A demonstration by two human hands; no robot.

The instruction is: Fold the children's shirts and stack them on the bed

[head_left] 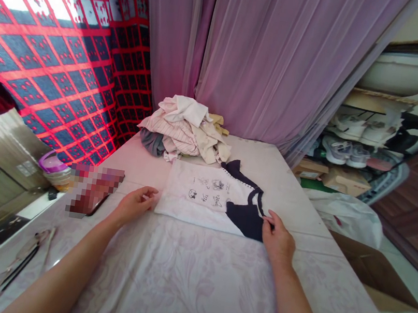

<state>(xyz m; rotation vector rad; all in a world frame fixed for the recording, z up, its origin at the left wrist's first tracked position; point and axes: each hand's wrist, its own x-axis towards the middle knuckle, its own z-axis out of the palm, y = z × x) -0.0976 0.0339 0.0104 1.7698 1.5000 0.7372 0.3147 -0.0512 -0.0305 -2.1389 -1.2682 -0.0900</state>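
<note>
A white T-shirt [178, 201] with black sleeves and small dark printed figures lies flat on the cloth-covered table, its neckline to the right. At its hem, on the left, my left hand [136, 206] is closed, with the fingertips pinching the edge. My right hand [278, 242] pinches the black sleeve near the collar at the other end. Just behind the T-shirt rises a heap of crumpled clothes [185, 127] in pink, cream and grey.
A phone-like object [98, 197], partly blurred out, lies left of my left hand. Glasses and a cord [26, 260] rest near the left edge. Purple curtains [279, 57] hang behind the table. Right of it stand a shoe rack [358, 131] and an open cardboard box [372, 270].
</note>
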